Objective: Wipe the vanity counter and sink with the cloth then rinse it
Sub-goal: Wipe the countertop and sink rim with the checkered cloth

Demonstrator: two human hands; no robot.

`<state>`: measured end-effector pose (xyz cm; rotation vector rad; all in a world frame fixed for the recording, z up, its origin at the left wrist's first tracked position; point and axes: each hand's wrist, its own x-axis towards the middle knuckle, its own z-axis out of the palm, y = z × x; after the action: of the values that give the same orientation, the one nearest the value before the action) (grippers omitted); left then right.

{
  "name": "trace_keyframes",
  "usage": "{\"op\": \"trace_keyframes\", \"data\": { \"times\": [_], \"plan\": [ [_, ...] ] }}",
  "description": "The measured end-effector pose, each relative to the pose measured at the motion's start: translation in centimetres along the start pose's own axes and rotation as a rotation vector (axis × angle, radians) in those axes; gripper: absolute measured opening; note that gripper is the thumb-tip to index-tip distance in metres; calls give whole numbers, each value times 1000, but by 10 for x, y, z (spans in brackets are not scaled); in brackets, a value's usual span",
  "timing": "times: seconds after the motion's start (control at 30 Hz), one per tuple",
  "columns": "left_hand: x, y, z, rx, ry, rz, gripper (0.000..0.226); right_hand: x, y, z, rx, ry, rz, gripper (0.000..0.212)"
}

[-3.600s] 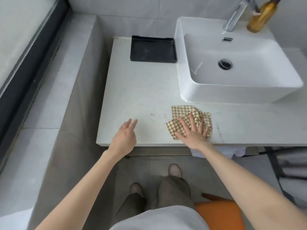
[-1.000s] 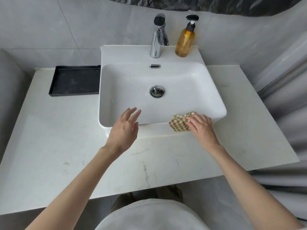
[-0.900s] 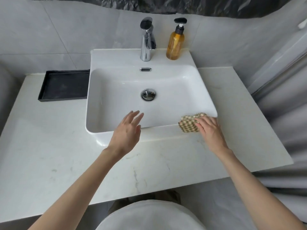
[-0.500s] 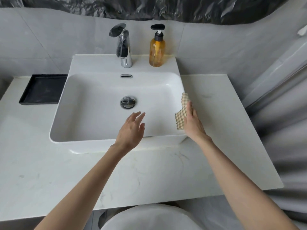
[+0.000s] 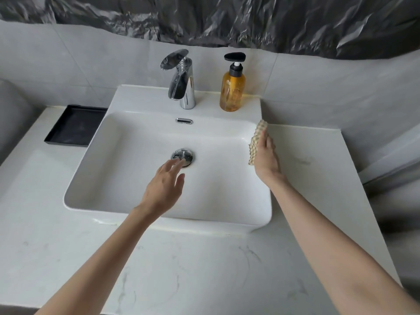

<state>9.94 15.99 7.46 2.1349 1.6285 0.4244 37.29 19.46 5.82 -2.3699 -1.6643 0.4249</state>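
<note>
A white rectangular sink [image 5: 127, 155] stands on the pale marble vanity counter [image 5: 193, 269]. My right hand [image 5: 266, 155] presses the tan checked cloth [image 5: 255, 142] flat against the outer right wall of the sink, near its back corner; most of the cloth is hidden behind the hand and the rim. My left hand [image 5: 164, 185] hovers over the basin with relaxed, spread fingers and holds nothing, its fingertips near the chrome drain [image 5: 183, 154].
A chrome faucet [image 5: 181, 83] and an amber soap pump bottle [image 5: 233, 87] stand on the sink's back ledge. A black tray [image 5: 75, 126] lies on the counter left of the sink. Grey tiled wall behind, black plastic sheet above.
The cloth went from the counter front to the sink's front wall, round its right corner, and now farther back along the right side. My left hand moved over the basin.
</note>
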Motion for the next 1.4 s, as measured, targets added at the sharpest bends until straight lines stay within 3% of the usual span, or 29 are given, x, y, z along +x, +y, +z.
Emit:
{"op": "trace_keyframes", "data": {
  "times": [0.1, 0.2, 0.4, 0.57, 0.67, 0.77, 0.93, 1.1, 1.27, 1.4],
  "plan": [
    [5, -13, -12, -1, 43, -22, 44, -10, 10, -1, -73, 46, -140, 74],
    [12, -31, -28, 7, 82, -56, 45, -22, -2, -12, 1, 108, -210, 75],
    [27, -78, -73, 22, 175, -102, 44, -31, -93, 4, 246, 78, -542, 60],
    [46, -126, -106, 40, 185, -125, 47, -22, -178, 49, 170, 94, -612, 78],
    [61, -151, -118, 2, 122, -166, 51, -7, -227, 63, 36, 170, -557, 85],
    [75, -170, -125, -26, 52, -162, 54, 20, -260, 70, -72, 247, -460, 74],
    [93, -190, -124, -91, -72, -164, 58, 65, -266, 98, -233, 146, -210, 64],
    [102, -199, -125, -144, -97, -111, 55, 77, -276, 103, -296, 134, -170, 62],
    [109, -209, -129, -233, -118, -127, 49, 103, -293, 84, -329, 98, -231, 57],
    [110, -217, -137, -361, -127, -134, 23, 113, -307, 93, -83, 145, -33, 59]
  ]
}}
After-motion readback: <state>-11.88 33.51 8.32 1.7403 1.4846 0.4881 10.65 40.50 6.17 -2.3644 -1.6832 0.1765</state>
